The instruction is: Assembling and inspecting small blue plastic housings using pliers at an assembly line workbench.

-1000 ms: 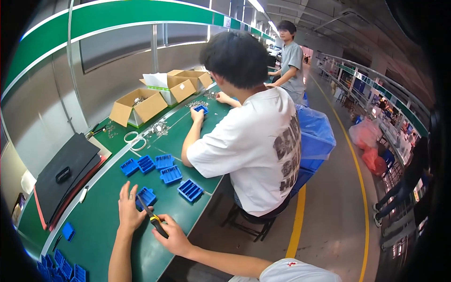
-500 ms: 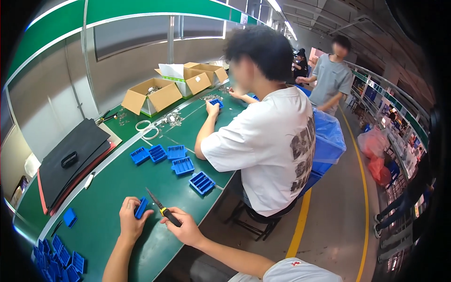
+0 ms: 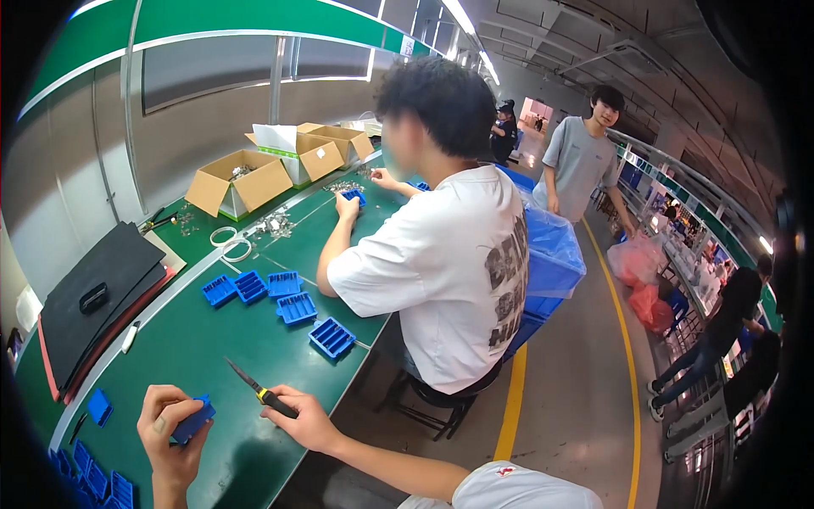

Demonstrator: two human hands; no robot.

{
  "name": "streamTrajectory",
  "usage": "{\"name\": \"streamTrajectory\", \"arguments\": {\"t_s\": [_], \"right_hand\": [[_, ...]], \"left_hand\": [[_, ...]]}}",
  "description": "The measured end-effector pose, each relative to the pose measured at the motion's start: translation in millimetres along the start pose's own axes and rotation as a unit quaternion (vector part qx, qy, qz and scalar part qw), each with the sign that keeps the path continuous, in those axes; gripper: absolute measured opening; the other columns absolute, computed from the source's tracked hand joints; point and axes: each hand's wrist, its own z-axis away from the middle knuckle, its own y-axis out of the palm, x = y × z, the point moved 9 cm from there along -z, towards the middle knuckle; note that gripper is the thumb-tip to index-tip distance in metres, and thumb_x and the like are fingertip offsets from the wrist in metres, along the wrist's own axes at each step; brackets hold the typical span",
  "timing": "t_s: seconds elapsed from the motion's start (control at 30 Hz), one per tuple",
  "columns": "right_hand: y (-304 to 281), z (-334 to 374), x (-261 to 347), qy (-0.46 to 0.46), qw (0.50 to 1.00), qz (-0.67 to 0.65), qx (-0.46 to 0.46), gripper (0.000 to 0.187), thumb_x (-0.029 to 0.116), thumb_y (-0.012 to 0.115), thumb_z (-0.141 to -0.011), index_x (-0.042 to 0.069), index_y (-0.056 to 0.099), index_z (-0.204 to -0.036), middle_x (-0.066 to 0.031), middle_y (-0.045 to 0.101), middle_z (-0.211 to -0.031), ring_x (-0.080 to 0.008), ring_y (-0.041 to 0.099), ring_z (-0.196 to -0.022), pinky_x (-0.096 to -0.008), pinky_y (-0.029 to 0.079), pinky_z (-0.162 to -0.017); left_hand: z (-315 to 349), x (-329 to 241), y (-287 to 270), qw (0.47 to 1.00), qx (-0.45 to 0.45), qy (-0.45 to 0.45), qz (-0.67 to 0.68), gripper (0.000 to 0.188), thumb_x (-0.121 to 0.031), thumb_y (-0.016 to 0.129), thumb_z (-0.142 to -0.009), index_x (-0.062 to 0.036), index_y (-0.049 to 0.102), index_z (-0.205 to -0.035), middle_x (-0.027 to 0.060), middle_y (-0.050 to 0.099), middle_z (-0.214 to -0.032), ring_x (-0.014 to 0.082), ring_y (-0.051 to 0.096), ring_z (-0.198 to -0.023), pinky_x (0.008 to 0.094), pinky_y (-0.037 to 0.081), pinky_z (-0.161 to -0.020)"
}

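My left hand (image 3: 170, 427) is closed around a small blue plastic tray (image 3: 194, 419), raised above the green workbench and tilted. Its compartments are turned out of sight. A knife (image 3: 261, 390) with a slim pointed blade and a black-and-yellow handle is in my right hand (image 3: 303, 419). The blade points up and to the left, apart from the tray. Beyond my hands, several blue compartment trays (image 3: 296, 309) lie on the bench beside a co-worker. More blue trays (image 3: 95, 479) are heaped at the lower left, and a single one (image 3: 100, 408) lies just above that heap.
A seated co-worker (image 3: 441, 254) in a white shirt handles a blue tray. Open cardboard boxes (image 3: 254, 182) line the bench's back, near loose metal parts (image 3: 275, 223) and white rings (image 3: 236, 248). Black sheets (image 3: 102, 293) are stacked at left. A standing person (image 3: 581, 161) is in the aisle.
The view has shifted right, so things sit further left. My left hand has turned the tray, showing a broader blue side. In the aisle, the person's arm has swung down toward the bags.
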Motion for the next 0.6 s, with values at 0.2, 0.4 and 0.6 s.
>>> {"name": "streamTrajectory", "arguments": {"t_s": [0.2, 0.4, 0.6], "right_hand": [[-0.2, 2.1, 2.6, -0.007, 1.000, 0.007, 0.007, 0.012, 0.009, 0.064, -0.088, -0.003, 0.068, -0.090, -0.0018, 0.059, -0.099, -0.0092, 0.053, -0.080, -0.0232, 0.042, -0.068], [2.3, 2.8, 4.7, -0.003, 1.000, 0.006, 0.014, 0.011, 0.007, 0.063, -0.088, -0.002, 0.068, -0.091, -0.0036, 0.060, -0.102, -0.0105, 0.054, -0.081, -0.0238, 0.043, -0.070], [1.0, 4.9, 12.5, -0.021, 0.999, 0.031, 0.014, 0.011, 0.008, 0.064, -0.086, -0.002, 0.068, -0.090, -0.0047, 0.060, -0.102, -0.0120, 0.055, -0.080, -0.0247, 0.044, -0.069]], "left_hand": [[-0.7, 1.2, -16.2, 0.999, -0.042, 0.001, 0.024, 0.033, 0.005, 0.073, -0.058, -0.0003, 0.064, -0.089, 0.0153, 0.065, -0.092, 0.0303, 0.063, -0.086, 0.0362, 0.050, -0.076], [5.3, 24.6, -29.3, 0.995, -0.069, -0.070, 0.032, 0.030, 0.008, 0.069, -0.064, 0.0029, 0.065, -0.092, 0.0176, 0.069, -0.096, 0.0286, 0.067, -0.090, 0.0335, 0.050, -0.083], [-0.6, 21.0, -38.9, 0.996, -0.066, -0.056, 0.001, 0.031, 0.009, 0.066, -0.065, 0.0021, 0.066, -0.095, 0.0172, 0.068, -0.098, 0.0274, 0.067, -0.089, 0.0324, 0.050, -0.081]]}}
